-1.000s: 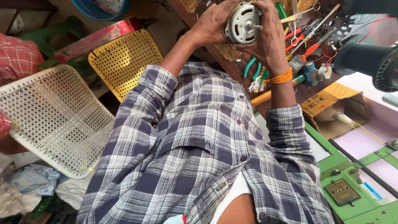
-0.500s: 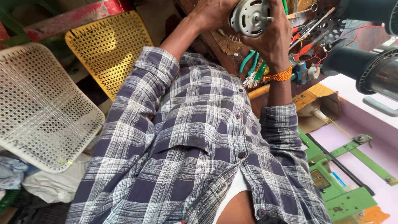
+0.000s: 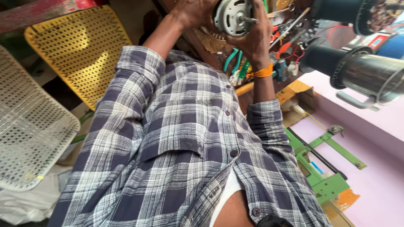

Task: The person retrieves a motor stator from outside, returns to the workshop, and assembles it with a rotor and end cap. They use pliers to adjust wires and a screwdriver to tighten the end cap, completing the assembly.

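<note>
Above the cluttered desk (image 3: 202,46), we hold a small electric motor (image 3: 232,17) with both hands. Our left hand (image 3: 191,12) closes on its left side; our right hand (image 3: 255,35) wraps the right side, fingers curled over the housing. The shaft end faces us, seemingly so the face can be inspected. Green-handled pliers (image 3: 234,63) lie just below, and a steel jar (image 3: 370,77) stands well apart.

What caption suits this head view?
Both hands, left hand and right hand, grip a round metal motor above a cluttered workbench.
</note>
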